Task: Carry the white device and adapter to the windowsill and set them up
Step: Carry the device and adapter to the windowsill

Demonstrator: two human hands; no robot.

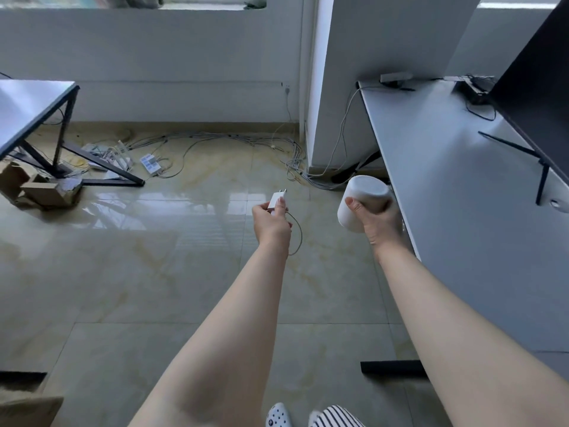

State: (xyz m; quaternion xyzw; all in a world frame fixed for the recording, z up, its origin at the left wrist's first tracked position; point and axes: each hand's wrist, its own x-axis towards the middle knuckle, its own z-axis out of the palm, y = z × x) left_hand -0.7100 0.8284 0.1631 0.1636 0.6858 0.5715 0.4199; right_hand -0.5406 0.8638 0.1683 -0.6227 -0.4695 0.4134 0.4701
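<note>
My right hand (380,220) grips a white cylindrical device (361,195), tilted with its flat end facing away, just left of the grey desk's edge. My left hand (271,221) pinches a small white adapter (276,201) with its two prongs pointing up and away. A thin white cable (298,234) loops down from the adapter past my wrist. Both arms reach forward over the tiled floor. The windowsill (203,7) runs along the top of the white wall, far ahead at upper left.
A grey desk (446,186) with a black monitor (535,97) stands on the right, beside a white pillar (338,87). Cables and a power strip (151,163) lie on the floor by the wall. Another table (27,106) and cardboard boxes (40,189) stand at left.
</note>
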